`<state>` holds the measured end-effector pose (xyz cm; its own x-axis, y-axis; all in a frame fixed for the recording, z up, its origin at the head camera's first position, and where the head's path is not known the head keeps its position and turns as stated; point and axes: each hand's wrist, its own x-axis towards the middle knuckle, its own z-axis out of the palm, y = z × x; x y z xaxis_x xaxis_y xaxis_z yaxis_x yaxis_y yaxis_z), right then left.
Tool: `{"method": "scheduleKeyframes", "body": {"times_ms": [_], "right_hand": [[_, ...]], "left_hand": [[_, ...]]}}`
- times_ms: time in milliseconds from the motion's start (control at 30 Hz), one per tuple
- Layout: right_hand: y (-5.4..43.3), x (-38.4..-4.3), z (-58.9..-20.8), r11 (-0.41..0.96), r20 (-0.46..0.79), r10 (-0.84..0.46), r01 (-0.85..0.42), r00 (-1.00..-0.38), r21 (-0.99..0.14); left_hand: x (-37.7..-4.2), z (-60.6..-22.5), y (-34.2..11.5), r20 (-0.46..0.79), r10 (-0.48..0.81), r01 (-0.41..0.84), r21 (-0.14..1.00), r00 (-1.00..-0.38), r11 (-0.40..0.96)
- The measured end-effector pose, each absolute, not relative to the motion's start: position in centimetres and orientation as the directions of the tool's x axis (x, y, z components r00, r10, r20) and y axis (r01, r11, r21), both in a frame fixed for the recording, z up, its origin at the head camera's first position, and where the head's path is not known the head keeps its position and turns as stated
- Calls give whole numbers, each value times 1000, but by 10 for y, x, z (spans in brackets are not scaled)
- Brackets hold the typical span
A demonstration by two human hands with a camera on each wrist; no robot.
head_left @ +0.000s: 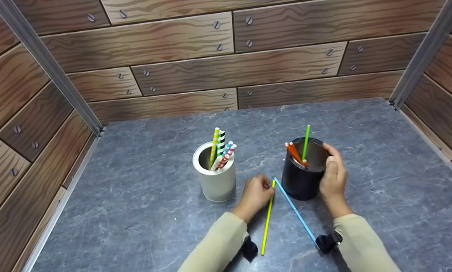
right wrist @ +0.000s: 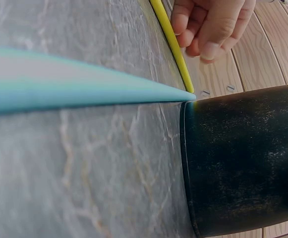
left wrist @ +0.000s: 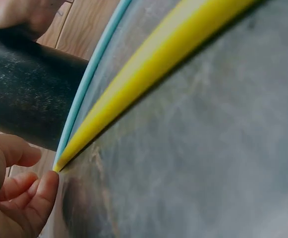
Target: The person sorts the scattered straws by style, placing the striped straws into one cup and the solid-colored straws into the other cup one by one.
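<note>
Two drinking straws, one yellow (head_left: 268, 223) and one light blue (head_left: 296, 211), lie on the table with their far ends close together. My left hand (head_left: 255, 194) is beside the yellow straw's far end, fingers loosely bent. In the left wrist view its fingertips (left wrist: 47, 186) are at the tip of the yellow straw (left wrist: 129, 74), not closed round it; contact is unclear. My right hand (head_left: 333, 177) grips the right side of a black cup (head_left: 301, 183) near the rim. That cup stands upright, holding a green straw (head_left: 306, 141) and several orange straws (head_left: 294, 154).
Left of my hands stands a white cup (head_left: 220, 187) with several striped paper straws (head_left: 221, 145) leaning in it. The grey marbled table (head_left: 143, 211) is bounded by wood-patterned walls (head_left: 180, 75) and metal corner posts (head_left: 54, 60).
</note>
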<state>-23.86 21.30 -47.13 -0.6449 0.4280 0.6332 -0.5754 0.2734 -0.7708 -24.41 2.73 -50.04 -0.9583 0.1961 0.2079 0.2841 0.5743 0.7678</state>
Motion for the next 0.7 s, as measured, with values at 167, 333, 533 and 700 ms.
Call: {"method": "scheduleKeyframes", "body": {"times_ms": [167, 333, 533, 700], "right_hand": [[214, -239, -472, 273, 630, 421, -570, -653, -774], [209, -233, -463, 290, 643, 414, -576, -645, -764], [213, -239, -471, 282, 643, 417, -582, -642, -763], [214, -239, -473, 277, 636, 422, -576, -646, -769]], "left_hand": [[-247, -499, 31, 144, 200, 239, 743, -969, 625], [-252, -494, 32, 58, 167, 156, 727, -984, 668], [-254, -491, 33, 40, 154, 137, 701, -987, 700], [-253, -487, 37, 59, 179, 175, 634, -982, 753]]}}
